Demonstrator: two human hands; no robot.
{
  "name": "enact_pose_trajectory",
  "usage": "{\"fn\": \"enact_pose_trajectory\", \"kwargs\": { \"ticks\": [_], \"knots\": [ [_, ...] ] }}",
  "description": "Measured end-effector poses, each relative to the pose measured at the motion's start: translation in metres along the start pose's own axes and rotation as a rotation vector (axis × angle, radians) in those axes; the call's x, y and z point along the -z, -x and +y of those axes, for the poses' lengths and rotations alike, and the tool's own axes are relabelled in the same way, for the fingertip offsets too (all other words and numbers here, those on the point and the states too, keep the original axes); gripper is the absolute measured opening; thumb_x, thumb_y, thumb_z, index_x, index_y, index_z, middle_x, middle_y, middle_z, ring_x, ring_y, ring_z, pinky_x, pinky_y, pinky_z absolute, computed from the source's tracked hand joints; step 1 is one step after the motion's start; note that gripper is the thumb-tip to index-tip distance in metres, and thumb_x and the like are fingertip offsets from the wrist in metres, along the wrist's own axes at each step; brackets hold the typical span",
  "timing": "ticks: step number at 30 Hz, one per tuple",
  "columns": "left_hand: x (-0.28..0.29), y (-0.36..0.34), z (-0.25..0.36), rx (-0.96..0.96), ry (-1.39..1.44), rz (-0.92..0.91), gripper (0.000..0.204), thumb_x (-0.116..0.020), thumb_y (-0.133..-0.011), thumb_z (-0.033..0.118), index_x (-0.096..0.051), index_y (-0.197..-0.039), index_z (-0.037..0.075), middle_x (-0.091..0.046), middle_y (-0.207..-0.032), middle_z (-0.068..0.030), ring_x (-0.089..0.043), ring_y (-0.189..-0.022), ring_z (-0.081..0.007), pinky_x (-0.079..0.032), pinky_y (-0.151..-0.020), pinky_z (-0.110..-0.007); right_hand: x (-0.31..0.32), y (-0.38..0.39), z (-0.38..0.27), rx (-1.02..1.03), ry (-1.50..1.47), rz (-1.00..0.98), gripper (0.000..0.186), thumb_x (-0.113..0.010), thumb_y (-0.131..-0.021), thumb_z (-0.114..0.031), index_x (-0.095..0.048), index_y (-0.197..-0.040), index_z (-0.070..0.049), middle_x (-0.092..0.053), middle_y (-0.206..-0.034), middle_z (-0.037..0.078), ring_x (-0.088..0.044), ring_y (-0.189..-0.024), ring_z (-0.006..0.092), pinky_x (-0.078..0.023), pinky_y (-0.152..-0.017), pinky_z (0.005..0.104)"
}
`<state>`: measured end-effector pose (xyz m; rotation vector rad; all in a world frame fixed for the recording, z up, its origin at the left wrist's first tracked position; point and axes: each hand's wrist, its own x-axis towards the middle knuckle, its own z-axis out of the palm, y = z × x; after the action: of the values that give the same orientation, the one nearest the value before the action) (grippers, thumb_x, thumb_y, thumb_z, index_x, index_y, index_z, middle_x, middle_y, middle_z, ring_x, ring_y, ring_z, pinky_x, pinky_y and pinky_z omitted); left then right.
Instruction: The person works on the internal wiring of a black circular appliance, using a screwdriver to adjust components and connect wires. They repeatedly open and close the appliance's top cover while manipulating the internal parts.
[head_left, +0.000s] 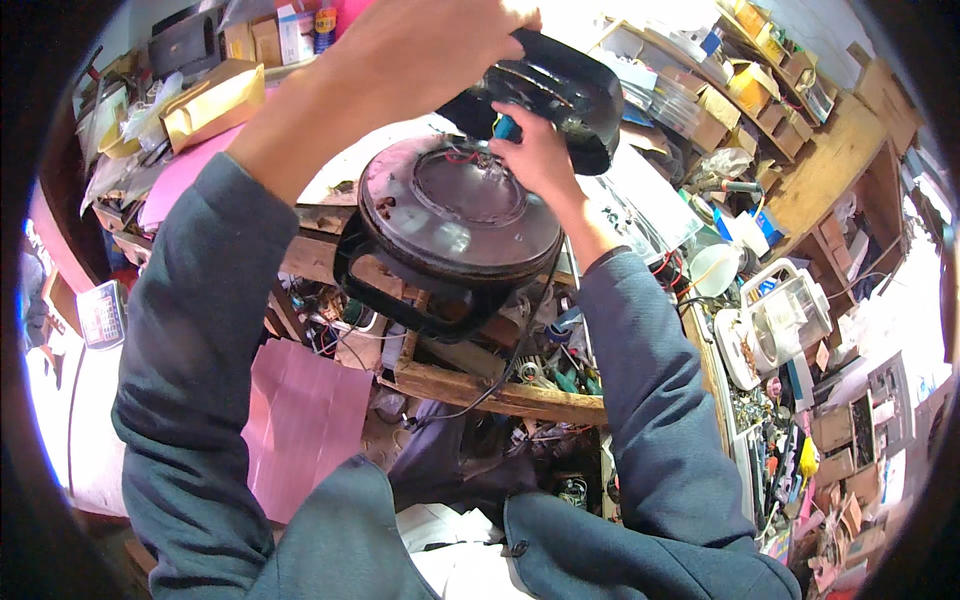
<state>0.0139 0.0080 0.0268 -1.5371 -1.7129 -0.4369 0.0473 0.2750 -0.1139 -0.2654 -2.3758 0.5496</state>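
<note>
A round appliance (462, 205) with a dark, worn metal face and a black loop handle (420, 312) sits tilted on the workbench. Wires and small fittings show near the far side of that face. Above it, my left hand (450, 50) is closed on the edge of a curved, glossy black cover (570, 90) and holds it raised; some of its fingers are cut off by the upper edge. My right hand (540, 155) pinches a small teal piece (507, 128) between the face and the cover. The kind of this piece is too small to tell.
A black cord (525, 345) hangs from the appliance past the wooden bench frame (500, 392). A pink sheet (305, 420) leans at the left. On the right stand a clear-and-white plastic container (785, 315) and a cluttered strip of tools and parts (775, 450). Shelves with boxes (755, 85) rise behind.
</note>
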Motion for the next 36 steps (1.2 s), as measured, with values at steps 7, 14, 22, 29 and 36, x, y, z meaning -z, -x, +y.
{"fn": "enact_pose_trajectory", "kwargs": {
  "ticks": [7, 14, 22, 29, 36],
  "knots": [
    [0.001, -0.004, -0.004, 0.019, -0.091, -0.086, 0.027, -0.064, -0.097, 0.024, -0.073, -0.109, 0.001, -0.072, -0.086, -0.0222, -0.073, -0.08, -0.0399, -0.058, -0.074, -0.05, 0.001, -0.002, -0.02, 0.093, 0.015, -0.013, 0.056, -0.077, -0.086, -0.011, -0.063, -0.14, -0.017, -0.074, -0.102, 0.016, -0.072, -0.09, 0.0252, -0.057, -0.081, 0.0364],
    [0.003, 0.002, 0.002, 0.041, 0.063, -0.007, 0.026, -0.063, -0.099, 0.023, -0.073, -0.108, 0.001, -0.072, -0.083, -0.0218, -0.074, -0.076, -0.0376, -0.058, -0.073, -0.048, -0.009, -0.001, 0.002, 0.067, -0.025, 0.061, 0.054, -0.078, -0.085, -0.008, -0.066, -0.137, -0.017, -0.073, -0.078, 0.009, -0.068, -0.062, 0.0138, -0.055, -0.064, 0.0308],
    [-0.01, -0.002, -0.006, 0.028, 0.044, -0.014, 0.025, -0.062, -0.099, 0.021, -0.074, -0.105, 0.0, -0.071, -0.079, -0.0205, -0.074, -0.073, -0.0362, -0.058, -0.07, -0.047, -0.008, 0.003, -0.006, 0.07, 0.078, 0.168, 0.052, -0.086, -0.079, -0.019, -0.07, -0.127, -0.013, -0.072, -0.075, 0.008, -0.068, -0.061, 0.0163, -0.054, -0.068, 0.0334],
    [-0.01, -0.003, -0.006, 0.044, 0.064, -0.019, 0.026, -0.064, -0.098, 0.022, -0.074, -0.105, -0.001, -0.072, -0.078, -0.0204, -0.074, -0.074, -0.0358, -0.059, -0.07, -0.046, -0.001, -0.003, 0.004, -0.058, -0.152, 0.012, 0.055, -0.089, -0.073, -0.024, -0.072, -0.124, -0.016, -0.075, -0.104, 0.019, -0.072, -0.101, 0.0367, -0.055, -0.089, 0.0446],
    [-0.01, -0.002, -0.005, 0.013, 0.058, 0.058, 0.026, -0.066, -0.097, 0.021, -0.074, -0.105, -0.002, -0.072, -0.08, -0.0215, -0.074, -0.075, -0.0362, -0.059, -0.071, -0.045, -0.005, -0.002, -0.004, -0.12, -0.045, 0.085, 0.054, -0.089, -0.074, -0.024, -0.071, -0.125, -0.017, -0.075, -0.098, 0.019, -0.073, -0.092, 0.0331, -0.056, -0.086, 0.0426]
  ]
}}
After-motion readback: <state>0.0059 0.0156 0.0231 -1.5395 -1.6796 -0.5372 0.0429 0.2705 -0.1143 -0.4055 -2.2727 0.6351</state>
